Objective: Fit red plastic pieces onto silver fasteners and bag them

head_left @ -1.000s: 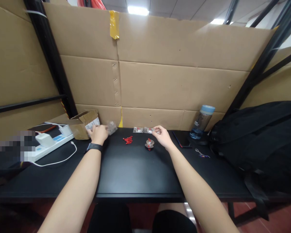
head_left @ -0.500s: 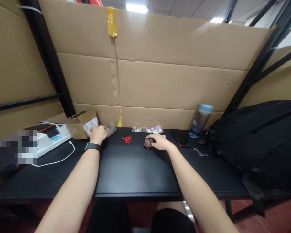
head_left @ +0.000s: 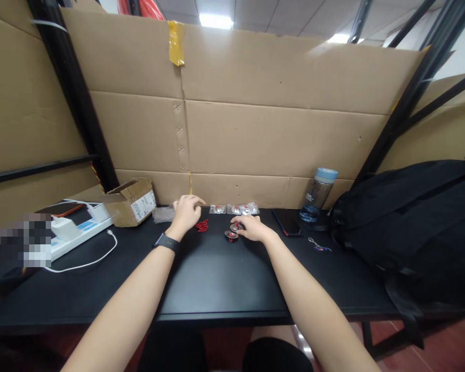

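My right hand (head_left: 252, 227) pinches a small shiny round disc (head_left: 235, 227) with red on it, low over the black table. Just below and left of it lies a second, similar disc (head_left: 231, 235) with a red loop. My left hand (head_left: 186, 211), wearing a black watch, hovers with fingers stretched out to the right and nothing visible in them. Beside it is a small bundle of red cords (head_left: 202, 225). Clear plastic bags (head_left: 163, 215) lie left of that hand. Behind the discs sit several bagged discs (head_left: 246, 208) in clear wrappers.
An open cardboard box (head_left: 134, 204) and a white power strip (head_left: 79, 235) with a cable are on the left. On the right are a phone (head_left: 287, 223), a water bottle (head_left: 318, 195), a small beaded strap (head_left: 320, 246) and a black backpack (head_left: 414, 232). Cardboard walls the back.
My left hand has moved right, from the box and plastic bags to near the red cords. The two discs, together under my right hand before, now show apart.
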A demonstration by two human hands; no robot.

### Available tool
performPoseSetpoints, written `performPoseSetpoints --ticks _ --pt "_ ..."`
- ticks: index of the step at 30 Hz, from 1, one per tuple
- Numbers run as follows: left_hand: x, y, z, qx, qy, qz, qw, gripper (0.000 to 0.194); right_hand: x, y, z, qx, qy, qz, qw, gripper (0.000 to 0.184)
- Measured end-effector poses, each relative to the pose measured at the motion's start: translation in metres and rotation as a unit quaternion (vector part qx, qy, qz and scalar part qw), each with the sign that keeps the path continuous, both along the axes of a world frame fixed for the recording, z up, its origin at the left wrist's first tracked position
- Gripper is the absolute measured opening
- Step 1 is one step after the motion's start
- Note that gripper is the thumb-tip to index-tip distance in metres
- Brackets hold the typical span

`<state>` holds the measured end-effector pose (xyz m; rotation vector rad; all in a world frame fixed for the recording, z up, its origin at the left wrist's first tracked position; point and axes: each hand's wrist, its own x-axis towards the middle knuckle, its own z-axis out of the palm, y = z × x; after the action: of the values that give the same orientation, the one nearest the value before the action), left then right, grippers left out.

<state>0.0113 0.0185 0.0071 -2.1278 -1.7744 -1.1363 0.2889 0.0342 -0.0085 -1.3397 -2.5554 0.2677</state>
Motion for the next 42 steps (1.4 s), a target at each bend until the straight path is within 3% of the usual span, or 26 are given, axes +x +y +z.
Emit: performPoseSetpoints --ticks 3,8,13,18,22,26,30,35,42 --pt "0.021 -0.004 -0.002 -0.012 0.018 -0.065 0.998 0.030 -0.001 0.003 -0.005 0.021 0.026 -0.004 0.999 0.037" --pt "0.037 -0.006 -0.011 -0.049 0.033 -0.119 0.991 0.029 -0.003 0.011 -0.014 0.051 0.087 -0.018 0.995 0.032" --pt "0.046 -0.005 -0.022 -0.091 0.049 -0.161 0.982 0.023 -0.006 0.020 -0.023 0.003 0.236 -0.051 0.970 0.027" --pt "0.059 -0.007 -0.029 -0.044 0.028 -0.124 0.991 0.019 -0.016 0.013 -0.019 -0.056 0.411 -0.049 0.909 0.030" --pt "0.064 -0.008 -0.030 0.012 -0.008 -0.079 0.997 0.015 -0.029 0.002 -0.014 -0.089 0.476 -0.032 0.874 0.033" --pt "0.064 -0.009 -0.028 0.016 -0.016 -0.071 0.997 0.011 -0.035 -0.002 -0.013 -0.069 0.458 -0.028 0.886 0.041" --pt "0.061 -0.010 -0.023 0.002 -0.006 -0.110 0.994 0.013 -0.031 -0.004 -0.010 -0.030 0.425 0.003 0.905 0.056" --pt "0.056 -0.012 -0.018 -0.012 0.016 -0.150 0.988 0.016 -0.025 -0.007 -0.007 -0.112 0.426 0.092 0.893 0.044" --pt "0.046 -0.012 -0.006 0.003 0.040 -0.127 0.991 0.012 -0.024 -0.006 -0.004 -0.063 0.397 0.060 0.914 0.046"
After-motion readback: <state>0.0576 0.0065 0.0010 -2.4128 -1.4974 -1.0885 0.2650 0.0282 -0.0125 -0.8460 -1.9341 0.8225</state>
